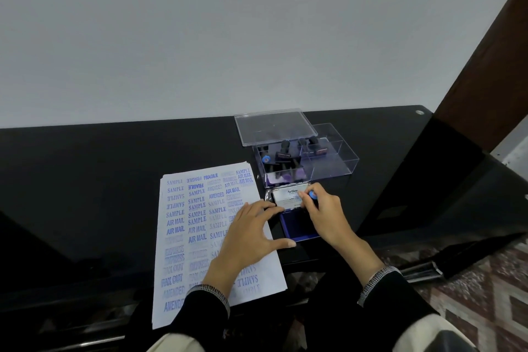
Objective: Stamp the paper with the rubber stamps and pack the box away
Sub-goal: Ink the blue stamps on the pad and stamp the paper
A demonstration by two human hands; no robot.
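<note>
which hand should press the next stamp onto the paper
Right, probably. The right hand already grips the blue-topped stamp over the open ink pad, while the left hand lies flat, steadying the paper.

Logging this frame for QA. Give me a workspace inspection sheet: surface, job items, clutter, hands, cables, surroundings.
Surface: glossy black table.
Job's things: stamped paper sheets covered in blue imprints; open blue ink pad, lid up; clear stamp box holding rubber stamps; its clear lid resting across the box's back edge.
Clutter: nothing seen.
Grippers: left hand flat on the paper, fingers touching the pad's edge; right hand grips a blue-capped stamp over the pad.
Cables: nothing seen.
Surroundings: pale wall, brown wooden post, patterned floor.
</note>
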